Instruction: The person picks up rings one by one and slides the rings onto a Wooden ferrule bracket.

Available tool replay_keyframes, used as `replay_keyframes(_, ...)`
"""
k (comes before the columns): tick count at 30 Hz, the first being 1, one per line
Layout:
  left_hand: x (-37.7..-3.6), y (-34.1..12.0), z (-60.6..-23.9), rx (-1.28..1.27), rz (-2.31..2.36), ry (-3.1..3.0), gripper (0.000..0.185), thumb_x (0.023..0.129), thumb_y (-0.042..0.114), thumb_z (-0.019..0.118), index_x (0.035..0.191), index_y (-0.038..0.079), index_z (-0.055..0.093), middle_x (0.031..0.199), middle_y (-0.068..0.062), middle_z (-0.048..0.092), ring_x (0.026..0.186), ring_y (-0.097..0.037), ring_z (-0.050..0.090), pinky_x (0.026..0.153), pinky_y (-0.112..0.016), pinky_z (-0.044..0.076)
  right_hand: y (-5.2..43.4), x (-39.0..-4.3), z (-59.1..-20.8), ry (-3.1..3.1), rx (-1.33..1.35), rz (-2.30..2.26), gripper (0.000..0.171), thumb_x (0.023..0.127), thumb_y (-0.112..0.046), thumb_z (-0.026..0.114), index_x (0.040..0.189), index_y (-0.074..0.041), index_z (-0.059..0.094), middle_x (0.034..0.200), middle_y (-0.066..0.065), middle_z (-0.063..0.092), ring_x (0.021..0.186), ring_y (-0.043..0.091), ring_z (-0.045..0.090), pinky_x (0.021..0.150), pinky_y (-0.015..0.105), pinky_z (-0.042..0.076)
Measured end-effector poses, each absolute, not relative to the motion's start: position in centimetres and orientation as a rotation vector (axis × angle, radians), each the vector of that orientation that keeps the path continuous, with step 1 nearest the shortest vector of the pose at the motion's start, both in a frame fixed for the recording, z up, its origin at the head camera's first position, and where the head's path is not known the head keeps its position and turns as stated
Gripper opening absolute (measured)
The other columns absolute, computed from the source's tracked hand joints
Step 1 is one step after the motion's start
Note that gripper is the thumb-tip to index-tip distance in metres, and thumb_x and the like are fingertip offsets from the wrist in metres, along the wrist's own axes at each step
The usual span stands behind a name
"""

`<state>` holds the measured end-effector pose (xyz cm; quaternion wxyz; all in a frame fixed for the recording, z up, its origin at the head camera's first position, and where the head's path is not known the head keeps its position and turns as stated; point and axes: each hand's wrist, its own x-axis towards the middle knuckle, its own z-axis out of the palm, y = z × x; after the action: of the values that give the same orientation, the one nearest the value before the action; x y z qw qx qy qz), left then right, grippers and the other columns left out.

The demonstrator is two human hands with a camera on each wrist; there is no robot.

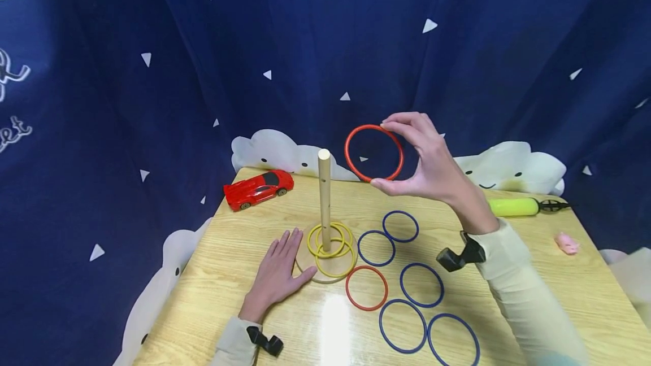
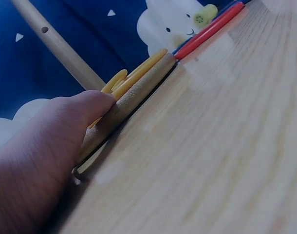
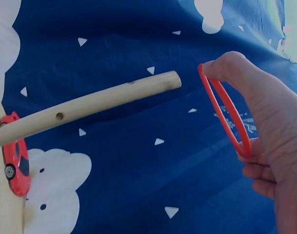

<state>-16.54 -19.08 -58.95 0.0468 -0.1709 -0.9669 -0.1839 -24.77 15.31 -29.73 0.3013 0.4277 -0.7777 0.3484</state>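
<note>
Nearest, blue rings (image 1: 404,325) and a second red ring (image 1: 367,288) are lying flat on the wooden table (image 1: 585,298), right of the left hand (image 1: 277,273). That hand is resting with fingers straight and spread, palm down, its thumb lying against the round wooden base (image 1: 305,267); the left wrist view is showing this contact closely, the thumb (image 2: 85,109) pressing on the base's rim with the yellow rings (image 1: 331,247) stacked just above, a detail the head view is leaving small. The peg (image 1: 324,199) is standing upright from the base. Farther and to the right, the right hand (image 1: 432,165) is holding a red ring (image 1: 374,153) in the air, pinching it between fingertips and thumb. The right wrist view is showing the ring edge-on, just beyond the peg's tip (image 3: 170,79) and apart from it. At the far edge, a red toy car (image 1: 258,188) is sitting left, a yellow pump (image 1: 513,207) right.
</note>
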Motion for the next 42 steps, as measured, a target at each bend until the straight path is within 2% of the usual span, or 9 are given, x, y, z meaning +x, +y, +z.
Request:
replay_keyframes(4, -16.5, -19.1, -58.8, -0.517, -0.57, -2.941, 0.101, 0.095, 0.077, 0.047, 0.168, 0.013, 0.02, 0.174, -0.005, 0.022, 0.161, -0.026, 0.016, 0.129, -0.051, 0.017, 13.8, -25.0, -28.7, -2.042, 1.178, 0.95, 0.086, 0.058, -0.041, 0.096, 0.129, -0.001, 0.069, 0.131, 0.014, 0.062, 0.122, 0.032, 0.052, 0.1, 0.041, 0.042)
replay_keyframes(6, -16.5, -19.1, -58.8, -0.517, -0.564, -2.945, 0.102, 0.095, 0.079, 0.046, 0.168, 0.013, 0.02, 0.174, -0.005, 0.021, 0.161, -0.026, 0.016, 0.129, -0.051, 0.018, 13.1, -25.1, -28.5, -2.046, 1.199, 0.941, 0.087, 0.056, -0.037, 0.097, 0.13, -0.001, 0.069, 0.132, 0.013, 0.062, 0.123, 0.031, 0.051, 0.101, 0.042, 0.042)
replay_keyframes(12, -16.4, -19.1, -58.8, -0.523, -0.557, -2.945, 0.103, 0.094, 0.079, 0.047, 0.168, 0.013, 0.02, 0.174, -0.005, 0.022, 0.161, -0.027, 0.016, 0.129, -0.051, 0.018, 11.6, -25.2, -29.0, -2.098, 1.247, 0.881, 0.091, 0.058, -0.044, 0.097, 0.133, -0.002, 0.067, 0.134, 0.011, 0.061, 0.125, 0.027, 0.05, 0.1, 0.044, 0.045)
replay_keyframes(17, -16.3, -19.1, -59.0, -0.515, -0.556, -2.945, 0.103, 0.094, 0.08, 0.046, 0.168, 0.014, 0.019, 0.174, -0.004, 0.022, 0.161, -0.026, 0.016, 0.129, -0.051, 0.018, 10.4, -25.2, -30.9, -2.147, 1.299, 0.821, 0.09, 0.062, -0.051, 0.094, 0.132, -0.001, 0.066, 0.133, 0.01, 0.06, 0.121, 0.026, 0.052, 0.099, 0.045, 0.045)
replay_keyframes(26, -16.5, -19.1, -59.0, -0.515, -0.542, -2.944, 0.104, 0.094, 0.08, 0.046, 0.168, 0.013, 0.02, 0.174, -0.004, 0.022, 0.161, -0.026, 0.016, 0.129, -0.051, 0.018, 9.6, -24.8, -35.9, -2.274, 1.298, 0.815, 0.084, 0.065, -0.054, 0.091, 0.128, -0.005, 0.068, 0.132, 0.008, 0.061, 0.121, 0.024, 0.053, 0.103, 0.046, 0.045)
replay_keyframes(32, -16.5, -19.0, -58.9, -0.52, -0.538, -2.935, 0.103, 0.094, 0.08, 0.046, 0.168, 0.013, 0.02, 0.174, -0.005, 0.023, 0.161, -0.027, 0.017, 0.129, -0.05, 0.019, 9.6, -24.5, -40.9, -2.324, 1.297, 0.825, 0.087, 0.064, -0.057, 0.092, 0.127, -0.001, 0.068, 0.131, 0.009, 0.062, 0.123, 0.027, 0.055, 0.105, 0.049, 0.046)
replay_keyframes(42, -16.4, -19.0, -58.9, -0.514, -0.539, -2.942, 0.103, 0.094, 0.08, 0.047, 0.168, 0.014, 0.021, 0.174, -0.004, 0.023, 0.161, -0.026, 0.017, 0.129, -0.05, 0.019, 9.5, -23.0, -47.7, -2.521, 1.208, 0.833, 0.084, 0.068, -0.065, 0.087, 0.13, -0.011, 0.068, 0.134, 0.001, 0.059, 0.127, 0.019, 0.052, 0.107, 0.046, 0.047)
